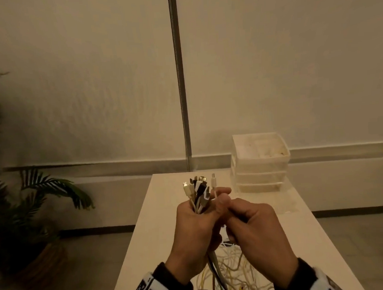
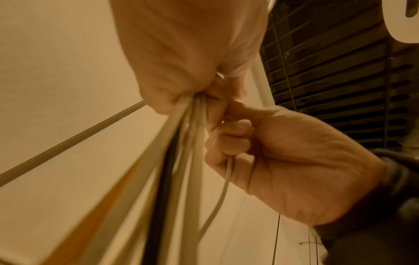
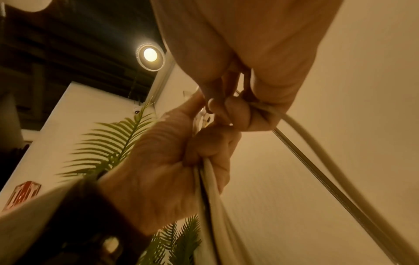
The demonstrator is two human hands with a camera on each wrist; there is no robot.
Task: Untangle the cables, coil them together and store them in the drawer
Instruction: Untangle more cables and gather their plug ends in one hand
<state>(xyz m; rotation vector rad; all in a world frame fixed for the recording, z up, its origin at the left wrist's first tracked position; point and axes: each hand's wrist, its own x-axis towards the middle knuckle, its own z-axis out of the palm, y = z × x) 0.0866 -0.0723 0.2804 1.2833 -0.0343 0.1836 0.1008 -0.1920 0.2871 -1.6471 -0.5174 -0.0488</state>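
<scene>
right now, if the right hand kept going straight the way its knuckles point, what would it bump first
The left hand. The right hand points left and slightly forward, and its fingers already touch the left hand's thumb beside the cables. Nothing lies between them, so contact is immediate.

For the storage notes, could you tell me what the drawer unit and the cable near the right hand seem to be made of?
Drawer unit: apparently translucent whitish plastic, since the contents show dimly through its walls. Braided cable: a woven sleeve, fabric or metal mesh, judging by its crosshatch texture; it leaves the right hand.
</scene>
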